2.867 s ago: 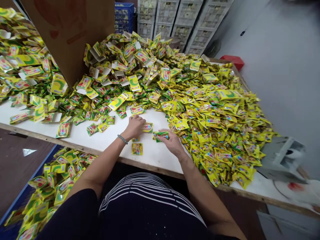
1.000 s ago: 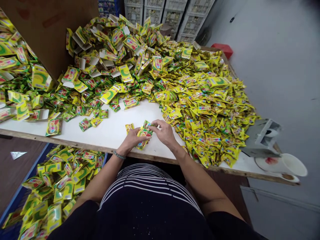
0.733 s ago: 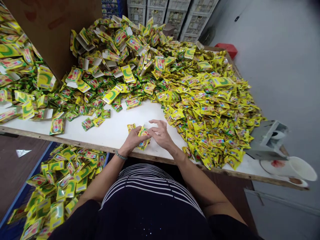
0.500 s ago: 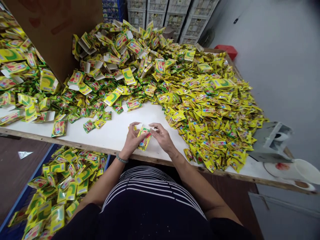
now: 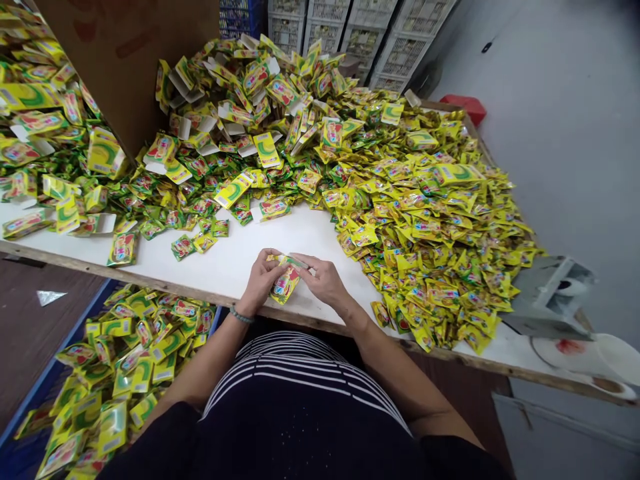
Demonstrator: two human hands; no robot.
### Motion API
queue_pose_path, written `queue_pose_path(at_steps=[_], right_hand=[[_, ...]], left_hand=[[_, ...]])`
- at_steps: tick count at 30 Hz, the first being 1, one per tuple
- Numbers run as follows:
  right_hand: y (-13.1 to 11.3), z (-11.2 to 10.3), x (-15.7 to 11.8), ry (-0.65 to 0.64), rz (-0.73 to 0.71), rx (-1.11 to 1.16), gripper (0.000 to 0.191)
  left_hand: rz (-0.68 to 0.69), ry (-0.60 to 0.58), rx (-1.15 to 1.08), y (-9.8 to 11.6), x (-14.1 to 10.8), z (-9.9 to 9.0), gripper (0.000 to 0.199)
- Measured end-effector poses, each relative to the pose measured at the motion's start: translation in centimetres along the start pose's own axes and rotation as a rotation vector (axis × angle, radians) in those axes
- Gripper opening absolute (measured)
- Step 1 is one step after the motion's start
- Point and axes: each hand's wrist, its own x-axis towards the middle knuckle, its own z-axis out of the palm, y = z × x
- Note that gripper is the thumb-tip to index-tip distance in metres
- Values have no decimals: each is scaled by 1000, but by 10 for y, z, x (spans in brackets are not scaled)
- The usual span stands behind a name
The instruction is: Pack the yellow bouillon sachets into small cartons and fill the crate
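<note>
1. Your left hand [image 5: 259, 280] and right hand [image 5: 324, 281] grip a small carton [image 5: 286, 284] below frame centre
2. Lower left: a blue crate [image 5: 47, 381] holds yellow-green boxes [image 5: 113, 427]
3. Upper centre: white crates [image 5: 325, 35], contents blurred

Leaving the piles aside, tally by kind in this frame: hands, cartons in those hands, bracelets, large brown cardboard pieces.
Hands: 2 (left hand, right hand)
Held carton: 1
Bracelet: 1
Brown cardboard piece: 1
Total: 5
</note>
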Motion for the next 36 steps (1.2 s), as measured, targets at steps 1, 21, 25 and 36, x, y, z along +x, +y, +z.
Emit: queue_pose_path(at_steps=[1, 21, 25, 36], right_hand=[[-2, 0, 0, -2, -13, 10, 32], [2, -7, -4, -39, 183, 382, 33], [-6, -4, -17, -44, 58, 241, 35], [-21, 46, -27, 164, -143, -211, 39]], left_hand=[[7, 25, -5, 0, 0, 0, 58], [74, -4, 88, 4, -10, 3, 47], [56, 42, 38, 2, -10, 3, 46], [39, 172, 62, 18, -19, 8, 57]])
